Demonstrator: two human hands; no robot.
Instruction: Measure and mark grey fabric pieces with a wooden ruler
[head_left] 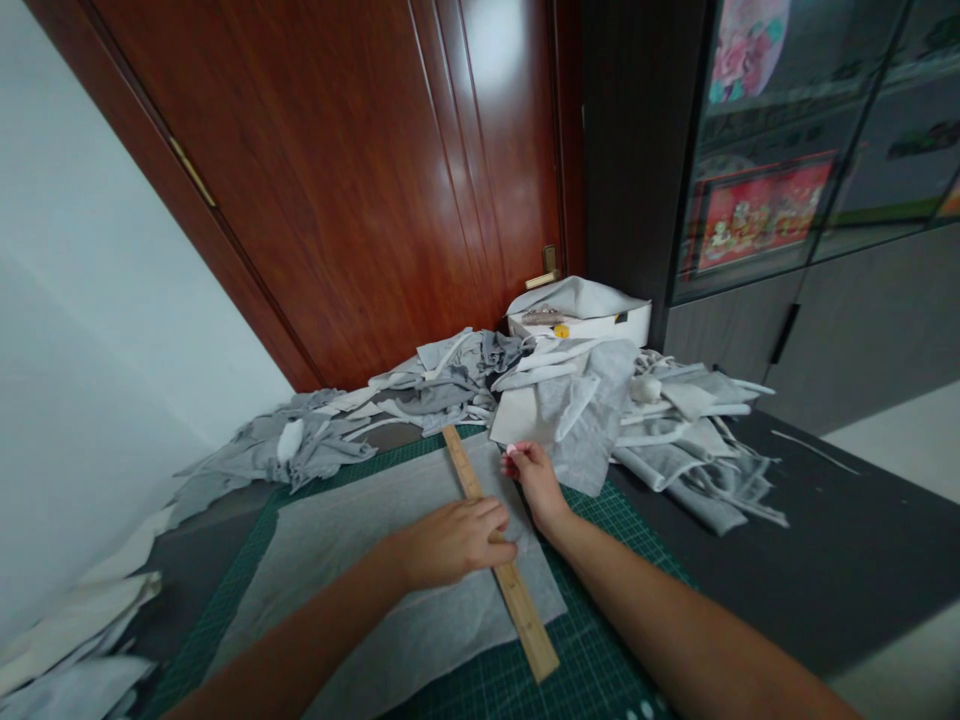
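My left hand point(457, 540) is closed over the middle of a wooden ruler point(523, 610), pressing it down. The ruler lies at a slant across a light grey piece of fabric point(360, 530), near the fabric's right side. Beyond it, my right hand point(536, 485) pinches a small pale piece of chalk point(512, 451) between thumb and fingers. That hand rests by the fabric's far right corner, just right of the ruler's far end. Under the fabric is a green cutting mat point(600, 640) with a printed grid.
Grey and white fabric scraps point(465, 370) are heaped along the back of the dark table point(840, 540), with more scraps point(697, 440) at right and at the left edge. A white box point(637, 325) stands behind them, before a wooden door point(322, 180) and a glass-fronted cabinet point(750, 330).
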